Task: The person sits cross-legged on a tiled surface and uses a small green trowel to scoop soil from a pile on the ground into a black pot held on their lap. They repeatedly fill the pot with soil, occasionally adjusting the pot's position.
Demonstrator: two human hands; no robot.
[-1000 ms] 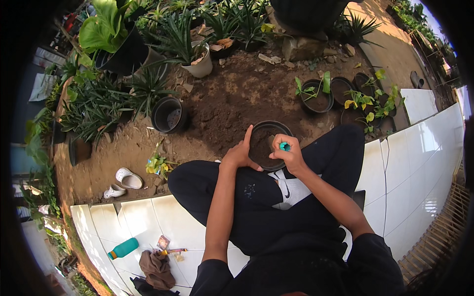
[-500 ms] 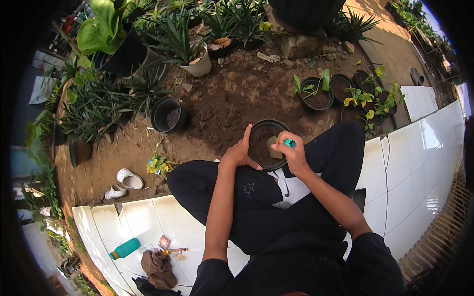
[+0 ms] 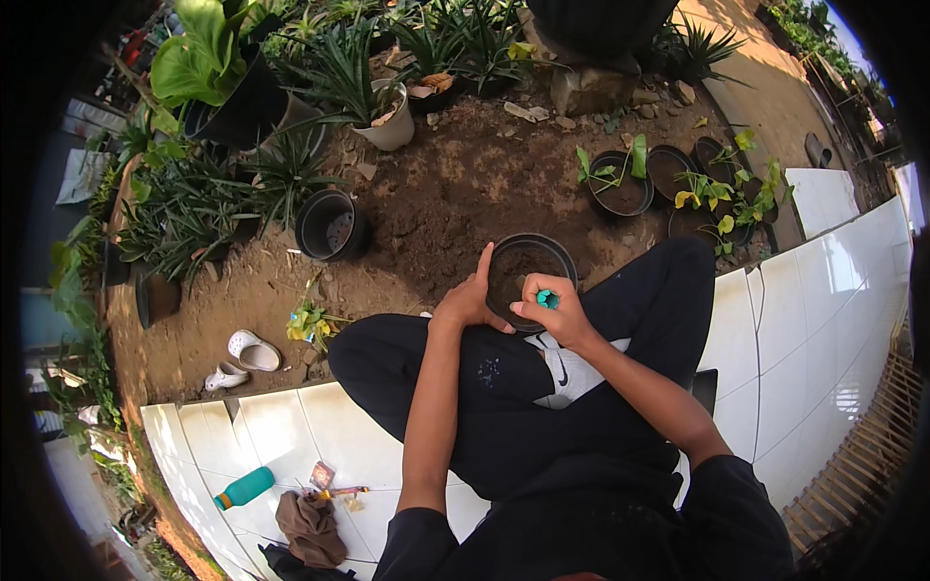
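Note:
A round black flower pot [image 3: 554, 245] with brown soil inside stands on the ground just beyond my crossed legs. My left hand [image 3: 467, 299] grips its left side, index finger stretched along the rim and thumb at the near edge. Over the right part of the pot, my right hand [image 3: 564, 318] is closed around the green handle of a small trowel [image 3: 547, 299]. The trowel's handle end faces up; its blade is hidden beneath my hand, down in the pot.
To the left stands a black pot [image 3: 331, 225]; loose soil [image 3: 412, 237] lies between. Several potted seedlings [image 3: 622, 184] stand at the far right. White clogs [image 3: 255, 351] and an uprooted yellowish plant [image 3: 312, 324] lie left. A teal bottle [image 3: 244, 488] rests on white tiles [image 3: 276, 426].
My right hand has shifted left over the pot and turned the trowel more upright, so its blade no longer shows. My left hand stays at the pot's side.

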